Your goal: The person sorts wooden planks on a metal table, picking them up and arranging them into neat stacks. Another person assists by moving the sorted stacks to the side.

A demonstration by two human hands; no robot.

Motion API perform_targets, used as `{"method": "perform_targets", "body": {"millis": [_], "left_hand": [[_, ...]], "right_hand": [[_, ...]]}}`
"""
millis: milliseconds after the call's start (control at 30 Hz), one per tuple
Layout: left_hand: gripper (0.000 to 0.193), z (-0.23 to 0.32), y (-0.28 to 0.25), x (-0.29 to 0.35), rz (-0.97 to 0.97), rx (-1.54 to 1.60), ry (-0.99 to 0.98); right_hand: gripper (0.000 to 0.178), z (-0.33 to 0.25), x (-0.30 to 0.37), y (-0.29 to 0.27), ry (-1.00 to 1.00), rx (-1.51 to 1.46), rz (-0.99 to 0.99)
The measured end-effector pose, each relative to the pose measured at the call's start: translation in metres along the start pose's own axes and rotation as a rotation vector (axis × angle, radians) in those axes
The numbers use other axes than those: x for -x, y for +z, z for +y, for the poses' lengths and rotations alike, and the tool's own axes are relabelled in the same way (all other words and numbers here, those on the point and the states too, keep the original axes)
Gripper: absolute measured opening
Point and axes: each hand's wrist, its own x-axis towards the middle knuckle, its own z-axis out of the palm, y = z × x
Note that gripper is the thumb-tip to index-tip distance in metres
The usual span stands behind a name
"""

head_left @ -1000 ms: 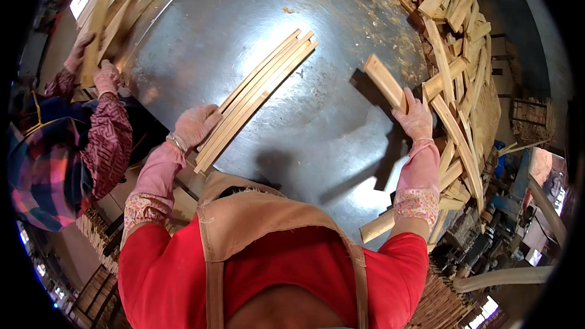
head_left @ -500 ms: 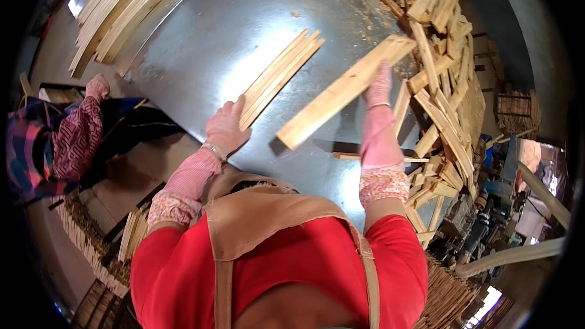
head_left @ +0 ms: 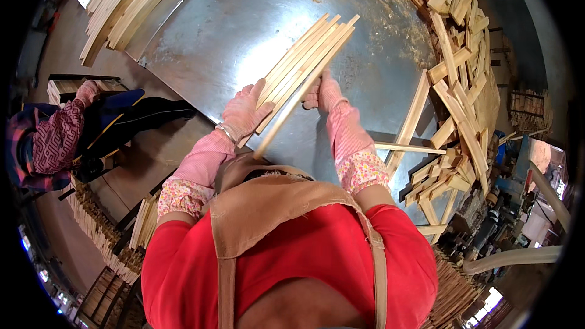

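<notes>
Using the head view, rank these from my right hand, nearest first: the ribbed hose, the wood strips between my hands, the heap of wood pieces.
From the right hand:
1. Wood strips, right beside it, on its left.
2. Heap of wood pieces, off to its right.
3. Hose, at the picture's lower right.

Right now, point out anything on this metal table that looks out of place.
On the right side of the metal tabletop, wooden boards lie jumbled, crossing at odd angles, unlike the roughly parallel wooden strips at the left hand. Pale debris, probably sawdust, litters the far right.
</notes>
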Motion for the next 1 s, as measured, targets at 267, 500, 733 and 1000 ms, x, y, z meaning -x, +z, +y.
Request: {"method": "perform_targets", "body": {"millis": [267,500,733,1000], "left_hand": [[0.073,-0.022,0.006,-0.019,0.115,0.405,0.036],[0.055,-0.064,0.014,-0.020,0.309,0.498,-0.125],[0.049,0.032,0.034,-0.028,0.318,0.676,0.106],[0.080,0.178,0.101,-0.011,-0.312,0.246,0.374]], "right_hand": [[0.058,-0.011,0.024,-0.011,-0.460,1.142,0.521],[0.098,0.030,0.176,-0.192,-0.315,1.363,1.646],[0.115,0.105,0.239,-0.250,-0.046,0.381,1.697],[0.050,0.146,0.196,-0.142,-0.724,-0.481,0.810]]}}
